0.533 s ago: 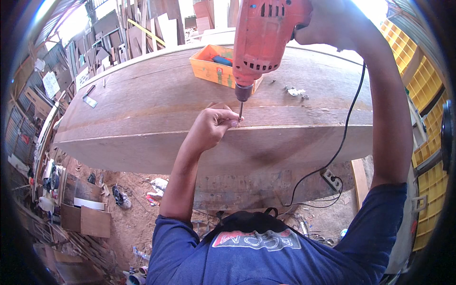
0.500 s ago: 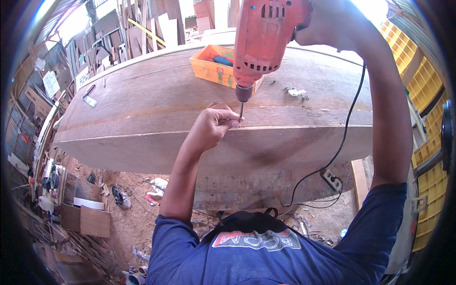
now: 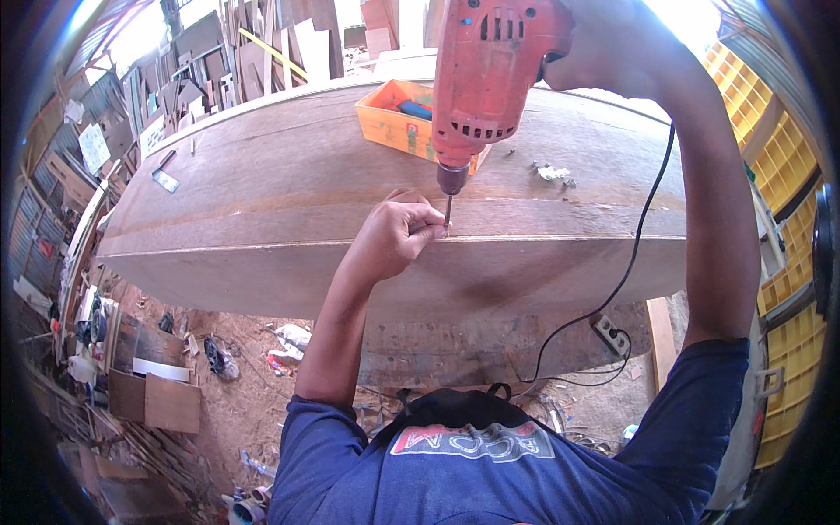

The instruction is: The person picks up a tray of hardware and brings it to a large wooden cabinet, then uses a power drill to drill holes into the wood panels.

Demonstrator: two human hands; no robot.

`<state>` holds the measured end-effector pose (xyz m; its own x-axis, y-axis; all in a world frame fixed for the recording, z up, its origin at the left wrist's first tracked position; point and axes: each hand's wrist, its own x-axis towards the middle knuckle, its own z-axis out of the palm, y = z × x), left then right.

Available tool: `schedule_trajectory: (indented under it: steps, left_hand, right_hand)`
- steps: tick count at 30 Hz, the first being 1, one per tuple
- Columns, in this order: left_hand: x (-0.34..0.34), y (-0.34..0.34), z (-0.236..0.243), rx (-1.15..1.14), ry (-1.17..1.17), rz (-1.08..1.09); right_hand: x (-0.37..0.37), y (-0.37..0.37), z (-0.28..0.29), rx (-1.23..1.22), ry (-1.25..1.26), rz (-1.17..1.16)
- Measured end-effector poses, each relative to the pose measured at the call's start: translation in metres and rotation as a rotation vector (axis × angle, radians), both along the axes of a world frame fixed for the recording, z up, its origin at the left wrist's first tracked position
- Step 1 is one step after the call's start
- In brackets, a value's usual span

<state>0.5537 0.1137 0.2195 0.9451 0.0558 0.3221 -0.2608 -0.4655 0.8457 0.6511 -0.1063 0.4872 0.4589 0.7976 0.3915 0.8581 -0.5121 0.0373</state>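
Observation:
My right hand is wrapped round the handle of a red corded power drill, its bit pointing straight down. The bit's tip meets the front edge of a large wooden panel structure. There, my left hand rests on the wood with thumb and fingertips pinched together against the tip. Whatever small piece sits between those fingers is hidden. Behind the drill stands an orange plastic box with a blue object inside, partly covered by the drill.
Small metal pieces and a white scrap lie on the panel, right of the drill. A small square tool lies at its left end. The black cable hangs over the front edge to a socket strip. Boards and debris litter the lower left.
The drill has come down very slightly, and my left fingers have shifted a little to the right at the bit's tip. Both hands keep their grip.

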Motion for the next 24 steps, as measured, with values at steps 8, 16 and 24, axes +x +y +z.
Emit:
schedule_trajectory:
  steps: [8, 16, 24]
  left_hand:
    - [0.000, -0.001, -0.001, 0.044, -0.049, 0.032]
    - [-0.005, -0.004, 0.005, 0.526, -0.243, 0.132]
    - [-0.001, -0.011, -0.001, 0.653, -0.302, 0.213]
  right_hand:
    - [-0.022, 0.003, -0.012, 0.149, -0.243, 0.031]
    - [0.002, 0.010, 0.011, -0.098, 0.125, 0.148]
    - [0.049, 0.005, -0.005, -0.032, -0.038, 0.056]
